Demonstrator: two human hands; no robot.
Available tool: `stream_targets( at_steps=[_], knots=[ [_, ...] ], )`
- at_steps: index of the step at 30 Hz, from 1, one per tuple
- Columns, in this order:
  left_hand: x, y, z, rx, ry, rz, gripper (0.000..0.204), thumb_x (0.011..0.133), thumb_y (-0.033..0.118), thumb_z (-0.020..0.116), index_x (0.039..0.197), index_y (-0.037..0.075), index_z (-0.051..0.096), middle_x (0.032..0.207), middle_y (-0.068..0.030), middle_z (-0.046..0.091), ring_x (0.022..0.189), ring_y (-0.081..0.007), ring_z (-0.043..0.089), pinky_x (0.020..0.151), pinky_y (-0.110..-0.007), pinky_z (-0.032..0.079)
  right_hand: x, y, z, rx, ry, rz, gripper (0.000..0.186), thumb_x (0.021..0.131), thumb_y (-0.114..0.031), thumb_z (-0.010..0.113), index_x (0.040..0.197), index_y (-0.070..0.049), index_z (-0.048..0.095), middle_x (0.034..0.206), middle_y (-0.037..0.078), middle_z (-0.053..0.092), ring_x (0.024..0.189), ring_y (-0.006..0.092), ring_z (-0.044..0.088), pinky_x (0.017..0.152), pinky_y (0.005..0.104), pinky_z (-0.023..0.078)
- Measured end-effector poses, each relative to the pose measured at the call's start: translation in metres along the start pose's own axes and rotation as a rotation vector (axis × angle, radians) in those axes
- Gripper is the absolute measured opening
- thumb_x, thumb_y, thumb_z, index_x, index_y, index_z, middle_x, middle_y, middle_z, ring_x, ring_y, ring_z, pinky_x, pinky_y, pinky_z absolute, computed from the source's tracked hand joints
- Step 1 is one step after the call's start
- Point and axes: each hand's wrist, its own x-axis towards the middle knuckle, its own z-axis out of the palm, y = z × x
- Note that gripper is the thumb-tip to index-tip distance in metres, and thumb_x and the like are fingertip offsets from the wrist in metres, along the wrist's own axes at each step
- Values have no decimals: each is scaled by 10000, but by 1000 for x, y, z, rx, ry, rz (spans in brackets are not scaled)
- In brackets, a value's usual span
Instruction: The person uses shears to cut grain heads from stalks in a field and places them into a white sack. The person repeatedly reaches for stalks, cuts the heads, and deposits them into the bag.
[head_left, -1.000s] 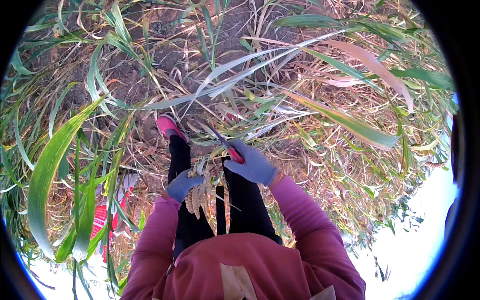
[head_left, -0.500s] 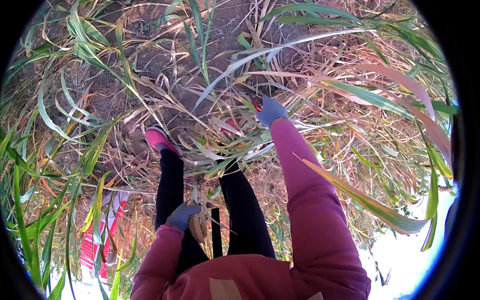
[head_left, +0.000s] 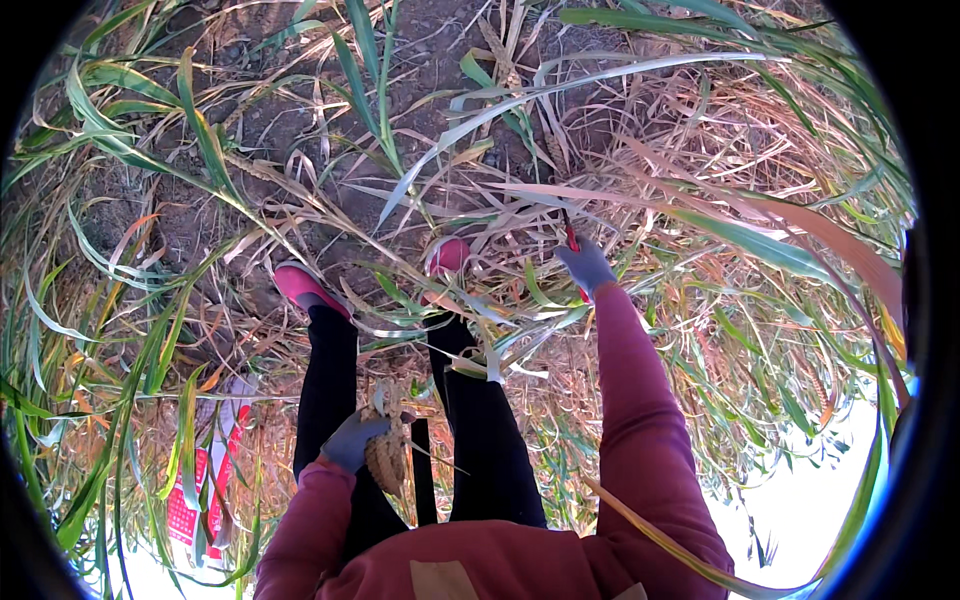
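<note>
Low on the left, my left hand (head_left: 357,440) wears a grey glove and is closed around tan, dry grain heads (head_left: 386,462), which hang in front of my left thigh. Farther out, my right hand (head_left: 586,268), also gloved in grey, grips a red-handled tool (head_left: 572,238). A thin dark part of the tool points away from me; its exact kind is hard to make out. Long leaves and stalks cross just beyond and beside that hand. A pale cut-looking stalk (head_left: 490,368) lies across my right leg.
My pink shoes (head_left: 300,284) stand among dry straw on brown soil (head_left: 420,60). Tall green leaves (head_left: 110,130) rise on the left, and a broad drying leaf (head_left: 760,243) arches at right. A red and white printed sack (head_left: 205,490) lies lower left.
My right hand has moved right and slightly nearer to me, and more of the red-handled tool shows. My right shoe is more visible. My left hand still holds the grain heads, slightly lower and farther left.
</note>
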Motion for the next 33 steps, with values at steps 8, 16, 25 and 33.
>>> stream_targets(
  at_steps=[8,16,25,33],
  knots=[
    [5,10,-1,-27,-32,-23,482,802,111,545,1249,-61,496,1152,-180,624,931,-245,650,837,-351,528,117,-41,16,164,516,-287,289,762,-221,646,930,8,589,769,183,618,662,341,605,634,425,477],
    [4,10,-1,-93,-52,-20,414,837,84,563,1223,-65,544,1094,-144,645,914,-223,648,822,-347,525,136,-144,28,657,114,-77,283,785,-195,706,1001,-27,632,788,57,627,654,176,548,612,335,461],
    [-26,59,80,637,-289,336,389,842,123,671,1201,6,578,1211,-115,595,1014,-209,608,870,-325,485,-76,-68,69,220,65,-48,382,779,-272,705,1079,-65,593,819,177,653,796,380,641,670,429,492],
    [-24,62,136,1328,-445,762,299,803,167,691,1056,25,619,1402,-163,453,1157,-344,557,937,-397,461,-244,2,8,-196,-193,-158,296,810,-248,652,1059,-114,563,806,191,654,778,403,636,677,486,491]
  ],
)
